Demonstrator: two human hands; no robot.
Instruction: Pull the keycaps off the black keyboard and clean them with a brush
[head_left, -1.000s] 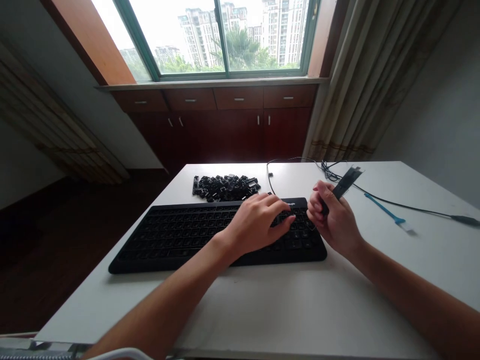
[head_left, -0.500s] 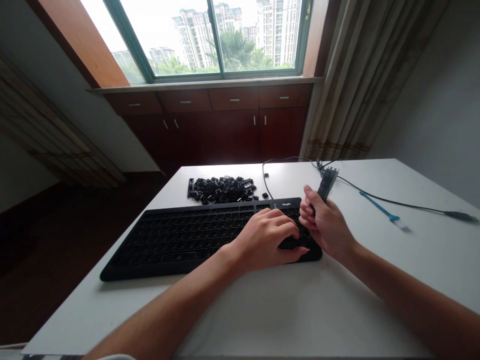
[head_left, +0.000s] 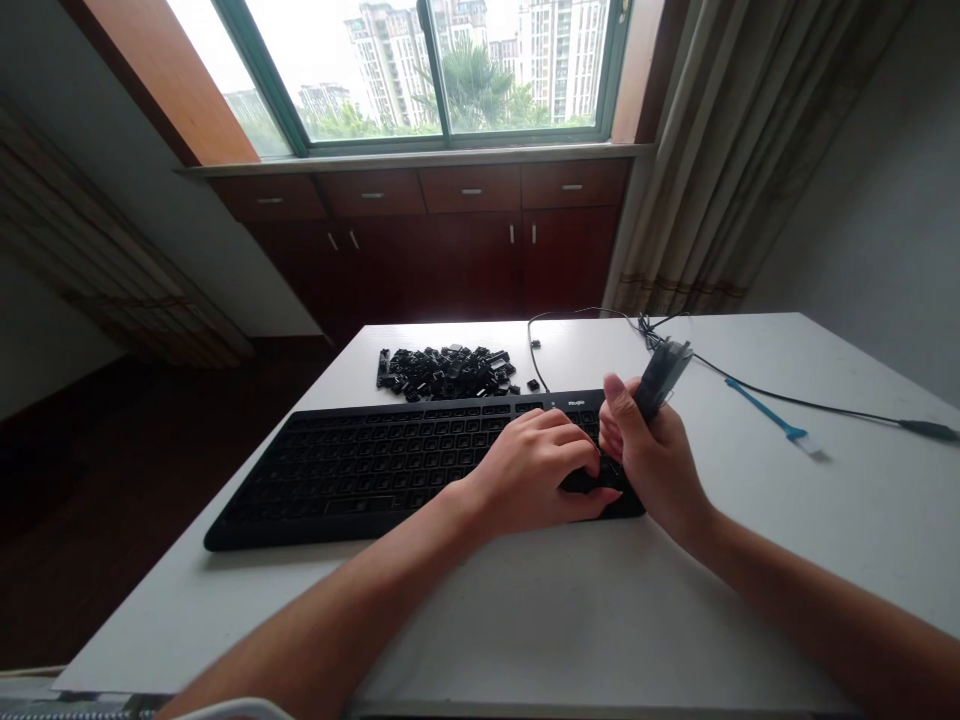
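Observation:
A black keyboard (head_left: 352,462) lies across the white table, most of its key wells showing without caps. My left hand (head_left: 534,465) rests on its right part, thumb and index finger apart around the keys there. Upright over the keyboard's right end, my right hand (head_left: 651,445) is closed in a fist around a dark, flat-handled keycap puller (head_left: 663,372). Its broad end sticks up above the thumb, and a thin wire shows faintly below the fist. My fingers hide the wire's lower end and the keys under it.
Behind the keyboard is a heap of loose black keycaps (head_left: 450,372), with several strays beside it. A black cable (head_left: 810,402) runs over the right side of the white table (head_left: 570,620). Near it lies a blue brush (head_left: 772,412) with pale bristles.
My right fist has tilted slightly, and the puller's upper end leans further to the right. My left hand stays in place on the keyboard. The view has shifted a little.

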